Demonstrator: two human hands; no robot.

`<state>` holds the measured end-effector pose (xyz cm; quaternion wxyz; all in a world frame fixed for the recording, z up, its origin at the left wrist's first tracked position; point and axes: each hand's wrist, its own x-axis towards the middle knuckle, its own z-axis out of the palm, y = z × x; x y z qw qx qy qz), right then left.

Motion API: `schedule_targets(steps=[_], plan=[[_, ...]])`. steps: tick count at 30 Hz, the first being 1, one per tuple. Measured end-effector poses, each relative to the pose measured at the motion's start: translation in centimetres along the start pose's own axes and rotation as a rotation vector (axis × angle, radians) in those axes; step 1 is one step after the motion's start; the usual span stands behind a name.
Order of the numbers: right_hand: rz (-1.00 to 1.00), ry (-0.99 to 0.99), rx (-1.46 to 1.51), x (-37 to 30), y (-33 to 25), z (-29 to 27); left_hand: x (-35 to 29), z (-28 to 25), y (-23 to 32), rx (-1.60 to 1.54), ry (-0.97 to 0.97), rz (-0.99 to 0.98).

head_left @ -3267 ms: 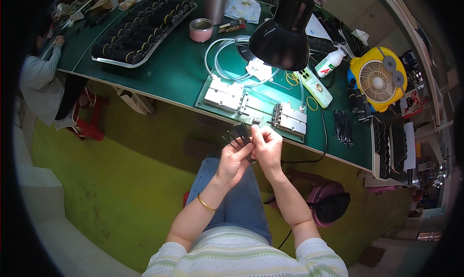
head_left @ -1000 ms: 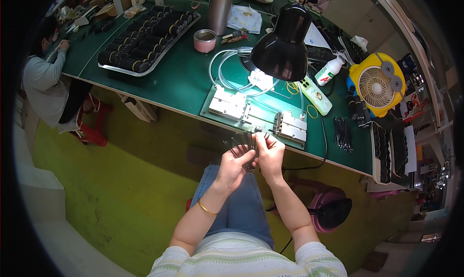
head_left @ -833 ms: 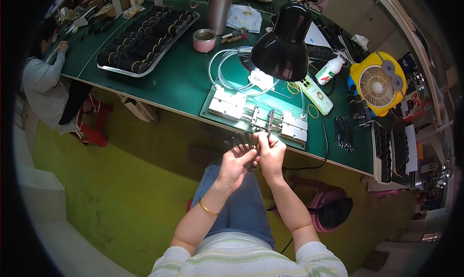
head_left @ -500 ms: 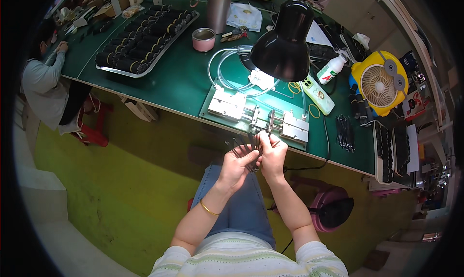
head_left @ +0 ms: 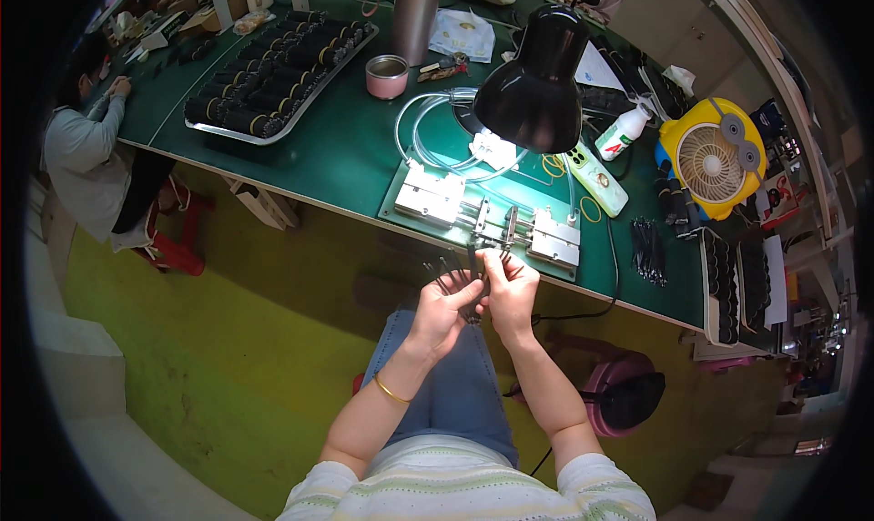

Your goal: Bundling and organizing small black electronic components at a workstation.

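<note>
My left hand [head_left: 441, 319] is closed round a fanned bunch of thin black rod-like pieces [head_left: 472, 264], in front of the table's near edge. Close against it, my right hand [head_left: 512, 295] pinches some of the same slim black pieces, their dark ends showing past its fingers. How many it holds is hidden. Just beyond both hands sits a metal fixture with a left block [head_left: 430, 195] and a right block [head_left: 553, 244] on a plate, with small clamping parts [head_left: 496, 222] between them. A black lamp [head_left: 533, 89] lights the fixture from above.
Clear tubing [head_left: 414, 125] coils behind the fixture. To the right lie a pile of black pieces [head_left: 648, 251], a phone [head_left: 597, 180], a white bottle [head_left: 625, 131] and a yellow fan [head_left: 713, 157]. Leftward are a pink tin [head_left: 387, 78] and a tray [head_left: 264, 140] of black bundles; a person [head_left: 86, 157] sits beyond.
My right hand has shifted slightly left and its fingers have moved on the black pieces. The left hand keeps its hold on the bunch, almost unmoved.
</note>
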<state>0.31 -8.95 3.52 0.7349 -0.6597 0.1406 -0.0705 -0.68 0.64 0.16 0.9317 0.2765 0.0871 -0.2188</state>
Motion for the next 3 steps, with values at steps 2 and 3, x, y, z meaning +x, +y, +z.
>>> schedule_targets(steps=[2, 3], plan=[[0.019, 0.010, -0.019, 0.41, 0.28, -0.05, 0.16, -0.09, -0.20, -0.001, 0.014, 0.012], [0.020, 0.011, -0.019, 0.45, 0.33, -0.08, 0.24, -0.15, -0.34, -0.001, 0.021, 0.018]])
